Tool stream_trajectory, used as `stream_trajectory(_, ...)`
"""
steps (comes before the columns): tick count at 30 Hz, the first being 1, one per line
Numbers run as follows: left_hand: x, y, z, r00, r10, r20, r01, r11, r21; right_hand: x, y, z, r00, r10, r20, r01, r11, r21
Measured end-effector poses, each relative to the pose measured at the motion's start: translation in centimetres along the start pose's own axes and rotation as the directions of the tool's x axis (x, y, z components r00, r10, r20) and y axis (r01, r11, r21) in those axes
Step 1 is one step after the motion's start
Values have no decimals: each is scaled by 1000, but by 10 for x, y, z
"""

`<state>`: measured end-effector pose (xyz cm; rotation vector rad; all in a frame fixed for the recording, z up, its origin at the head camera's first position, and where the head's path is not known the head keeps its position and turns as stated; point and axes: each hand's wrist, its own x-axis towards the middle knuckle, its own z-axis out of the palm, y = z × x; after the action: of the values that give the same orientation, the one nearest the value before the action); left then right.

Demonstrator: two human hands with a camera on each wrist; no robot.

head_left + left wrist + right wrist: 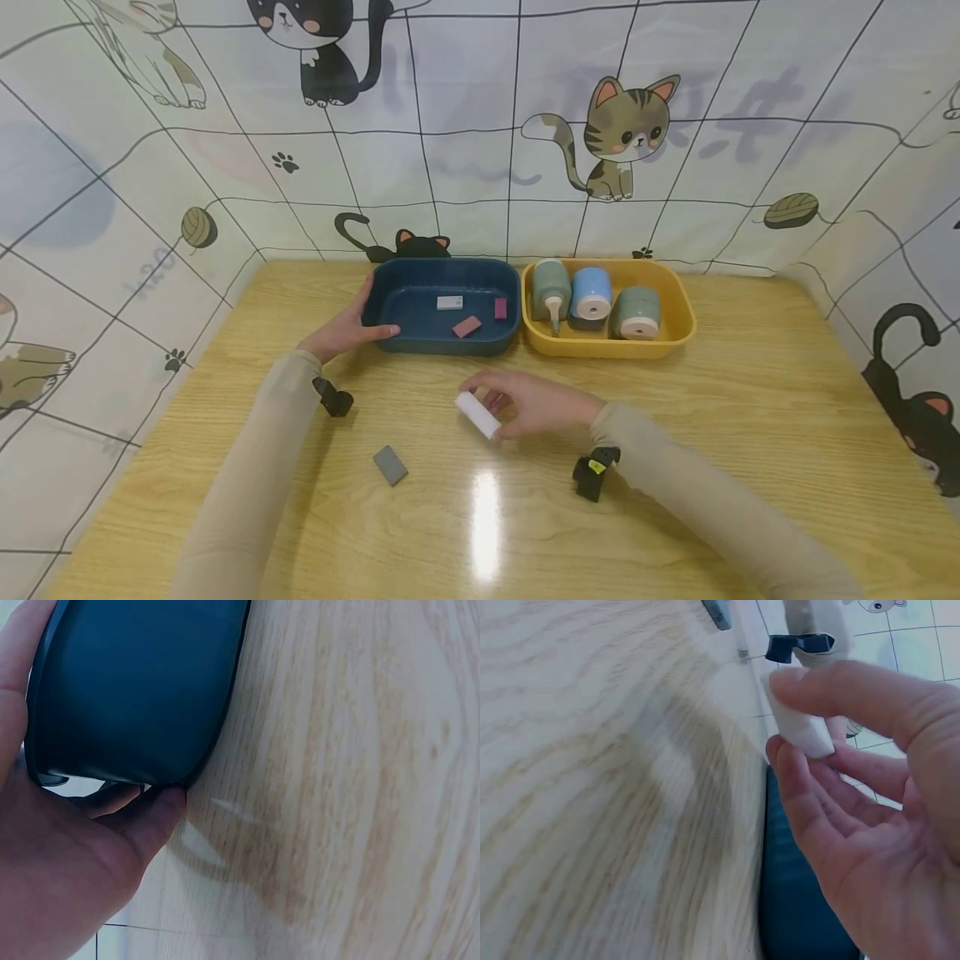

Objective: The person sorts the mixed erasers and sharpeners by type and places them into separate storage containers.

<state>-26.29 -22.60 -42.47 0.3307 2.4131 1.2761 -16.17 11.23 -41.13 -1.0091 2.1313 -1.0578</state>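
while the left hand [347, 330] grips a blue plastic tub [450, 343] of three pink-or-white blocks [467, 327], the right hand [536, 403] pinching a white bar [477, 415], one grey slab [391, 465] remains.

Two bins [611, 347], three bottles [592, 292], five small blocks [391, 466], one table [750, 417].

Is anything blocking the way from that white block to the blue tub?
Nothing visible. The right fingers hold the white block in front of the blue tub, with only the tub's front wall to clear. The left fingers grip its left end; the grey block lies farther from the tub.
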Motion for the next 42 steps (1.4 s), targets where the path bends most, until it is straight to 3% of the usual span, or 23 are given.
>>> stream_trajectory(10,-1,3,1,1000,4,1,-4,1000,-10,4,1,-9,998,41,-50,-41,999,4)
stream_trajectory(18,0,2,2,1000,16,-9,-16,1000,-3,7,1,-16,997,6,-80,0,996,85)
stream_trajectory(26,0,1,1,1000,7,-7,-7,1000,-9,13,1,-24,993,-41,-106,51,995,89)
stream_trajectory(36,1,0,1,1000,-8,-6,7,1000,-7,18,-4,-34,990,53,-128,-34,989,145)
stream_trajectory(42,-1,1,1,1000,-14,-9,14,1000,-1,25,-5,-41,985,-5,-172,30,989,147)
